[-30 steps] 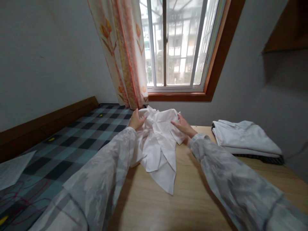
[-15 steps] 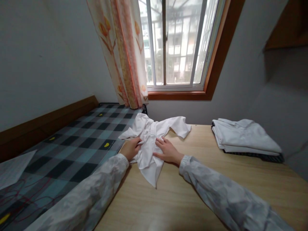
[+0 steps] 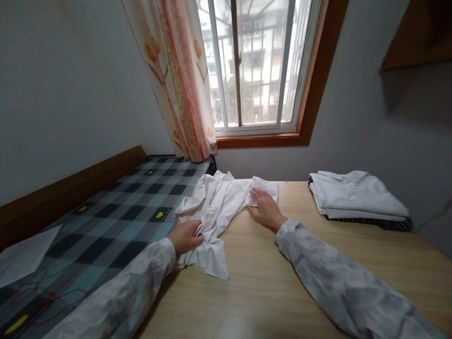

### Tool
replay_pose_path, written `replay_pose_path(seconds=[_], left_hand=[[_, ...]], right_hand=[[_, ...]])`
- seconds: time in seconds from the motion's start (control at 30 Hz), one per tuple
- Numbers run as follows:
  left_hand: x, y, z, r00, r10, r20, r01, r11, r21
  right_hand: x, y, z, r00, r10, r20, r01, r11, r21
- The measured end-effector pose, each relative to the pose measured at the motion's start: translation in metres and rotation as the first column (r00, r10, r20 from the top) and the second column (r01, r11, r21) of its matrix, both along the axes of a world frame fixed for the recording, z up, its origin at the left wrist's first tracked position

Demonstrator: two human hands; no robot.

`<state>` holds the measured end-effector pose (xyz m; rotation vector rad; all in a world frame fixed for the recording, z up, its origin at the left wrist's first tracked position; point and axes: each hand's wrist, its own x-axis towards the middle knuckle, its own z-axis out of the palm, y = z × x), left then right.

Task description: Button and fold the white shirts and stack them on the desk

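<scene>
A rumpled white shirt (image 3: pixel 226 200) lies at the left side of the wooden table, its left part reaching to the bed's edge. My left hand (image 3: pixel 186 236) is closed on the shirt's near left part, bunching the cloth by thumb and fingers. Farther away and to the right, my right hand (image 3: pixel 266 209) rests on the short sleeve at the shirt's right end, fingers stretched over the cloth and thumb apart near its lower edge. A creased corner of the shirt points toward me, on the tabletop (image 3: pixel 254 282).
A folded stack of white clothes (image 3: pixel 356 195), with dark cloth beneath, sits at the table's far right. Left of the table is a bed with a checked cover (image 3: pixel 116 212), holding a paper sheet (image 3: pixel 30 252) and red cords. A curtain (image 3: pixel 183 94) hangs beside the window.
My right hand has moved away and right, from the shirt's middle to its sleeve. My left hand has come slightly nearer and left. The shirt lies more spread out, its near corner shifted.
</scene>
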<state>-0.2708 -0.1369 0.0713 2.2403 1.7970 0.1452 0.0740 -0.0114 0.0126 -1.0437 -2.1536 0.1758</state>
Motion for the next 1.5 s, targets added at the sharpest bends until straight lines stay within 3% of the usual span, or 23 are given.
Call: replay_pose_path(seconds=[0.1, 0.2, 0.27, 0.37, 0.43, 0.53, 0.63, 0.7, 0.77, 0.83, 0.9, 0.97, 1.07, 1.17, 1.27, 1.4, 1.5], left_hand=[[-0.013, -0.001, 0.014, 0.984, -0.131, 0.123, 0.156, 0.961, -0.227], [-0.019, 0.001, 0.032, 0.981, -0.131, 0.139, 0.171, 0.93, -0.327], [-0.013, 0.005, 0.041, 0.997, -0.072, 0.041, 0.08, 0.971, -0.226], [0.008, 0.015, 0.044, 0.997, -0.004, -0.072, 0.012, 0.993, 0.121], [0.026, 0.022, 0.034, 0.993, -0.027, -0.114, 0.057, 0.963, 0.265], [0.049, 0.028, 0.006, 0.983, -0.072, -0.172, 0.113, 0.963, 0.244], [0.059, 0.031, -0.022, 0.979, -0.037, -0.202, 0.081, 0.973, 0.216], [0.057, 0.032, -0.031, 0.979, -0.03, -0.203, 0.071, 0.977, 0.201], [0.051, 0.035, -0.029, 0.976, -0.049, -0.213, 0.086, 0.982, 0.167], [0.046, 0.039, -0.018, 0.972, -0.081, -0.222, 0.11, 0.987, 0.12], [0.049, 0.045, 0.0, 0.973, -0.109, -0.205, 0.131, 0.987, 0.094], [0.064, 0.053, 0.018, 0.98, -0.12, -0.158, 0.139, 0.984, 0.115], [0.106, 0.065, 0.033, 0.984, -0.169, -0.059, 0.177, 0.964, 0.199], [0.157, 0.079, 0.023, 0.969, -0.235, 0.07, 0.206, 0.934, 0.292], [0.191, 0.088, -0.007, 0.951, -0.255, 0.173, 0.173, 0.906, 0.385], [0.2, 0.092, -0.037, 0.904, -0.297, 0.308, 0.134, 0.88, 0.455], [0.194, 0.093, -0.041, 0.842, -0.301, 0.447, 0.112, 0.909, 0.402]], right_hand=[[0.041, 0.028, -0.014, 0.948, -0.255, 0.19, 0.265, 0.964, -0.031], [0.061, 0.035, -0.018, 0.913, -0.275, 0.3, 0.312, 0.947, -0.08], [0.061, 0.032, -0.016, 0.915, -0.258, 0.31, 0.293, 0.954, -0.071], [0.046, 0.022, -0.008, 0.931, -0.212, 0.298, 0.24, 0.969, -0.058], [0.035, 0.015, -0.003, 0.943, -0.158, 0.291, 0.187, 0.979, -0.074], [0.029, 0.004, 0.002, 0.967, -0.03, 0.253, 0.066, 0.988, -0.137], [0.044, -0.005, 0.01, 0.981, 0.095, 0.167, -0.06, 0.977, -0.204], [0.072, -0.008, 0.018, 0.991, 0.092, 0.097, -0.076, 0.985, -0.157], [0.115, -0.008, 0.024, 0.999, 0.016, 0.032, -0.015, 1.0, -0.009], [0.169, -0.005, 0.026, 0.99, -0.138, -0.008, 0.137, 0.977, 0.163], [0.225, -0.002, 0.022, 0.937, -0.348, 0.003, 0.336, 0.905, 0.26], [0.273, 0.0, 0.011, 0.869, -0.487, 0.086, 0.448, 0.85, 0.278], [0.314, -0.002, -0.008, 0.815, -0.529, 0.237, 0.481, 0.846, 0.231], [0.32, -0.002, -0.019, 0.813, -0.519, 0.263, 0.486, 0.854, 0.184], [0.316, 0.001, -0.014, 0.809, -0.55, 0.207, 0.534, 0.835, 0.132], [0.302, -0.006, 0.01, 0.784, -0.621, 0.017, 0.611, 0.775, 0.16], [0.263, -0.029, 0.025, 0.847, -0.528, -0.062, 0.526, 0.817, 0.237]])
